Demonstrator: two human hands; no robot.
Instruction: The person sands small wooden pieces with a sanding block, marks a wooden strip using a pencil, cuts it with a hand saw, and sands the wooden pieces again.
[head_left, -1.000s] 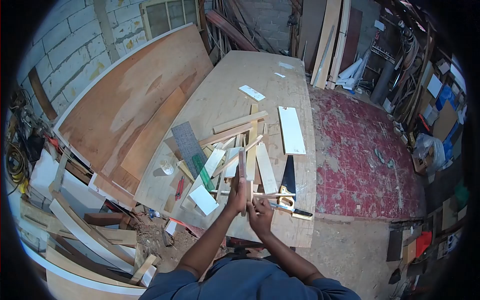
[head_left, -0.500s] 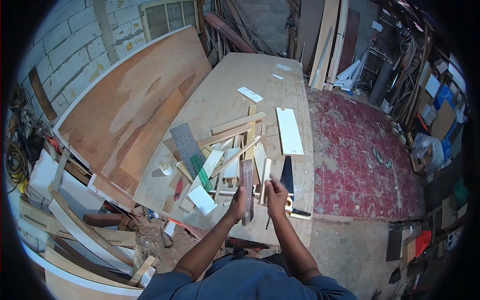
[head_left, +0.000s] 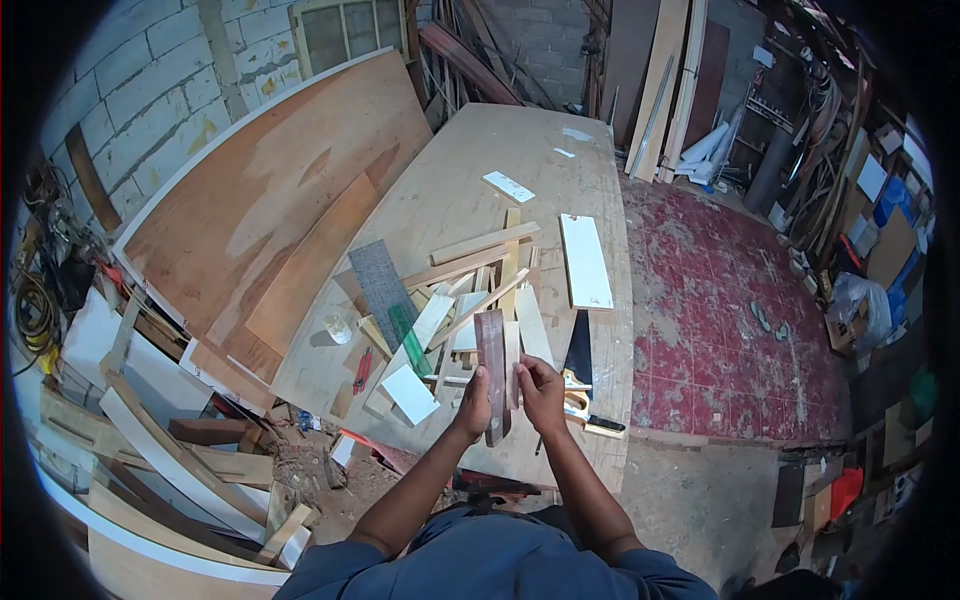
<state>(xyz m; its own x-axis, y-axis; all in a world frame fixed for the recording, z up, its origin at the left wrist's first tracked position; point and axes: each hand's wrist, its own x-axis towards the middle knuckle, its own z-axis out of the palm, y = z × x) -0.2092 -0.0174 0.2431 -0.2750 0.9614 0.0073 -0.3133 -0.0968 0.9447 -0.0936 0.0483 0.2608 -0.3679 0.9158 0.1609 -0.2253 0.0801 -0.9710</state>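
My left hand (head_left: pixel 475 405) holds a dark reddish-brown wood strip (head_left: pixel 491 362) upright over the near part of the worktable (head_left: pixel 480 150). Against the strip's right side stands a short pale wood piece (head_left: pixel 512 355), pinched in my right hand (head_left: pixel 542 398). Beyond my hands lies a loose pile of pale wood strips (head_left: pixel 470 266). A saw (head_left: pixel 577 400) with a dark blade and pale handle rests just right of my right hand, partly hidden by it. Left of my left hand are a white rectangular piece (head_left: pixel 409 395) and a green strip (head_left: pixel 408 340).
A white board (head_left: pixel 586 262) lies at the table's right, a grey textured strip (head_left: pixel 378 282) and red cutter (head_left: pixel 362 371) at its left. Large brown panels (head_left: pixel 270 200) lean along the left side. Wood scraps (head_left: pixel 180 450) lie at lower left; sandals (head_left: pixel 768 322) on the red floor (head_left: pixel 730 330).
The pale piece was apart from the dark strip half a second ago; my right hand has moved left, bringing the two side by side. The camera view has shifted slightly.
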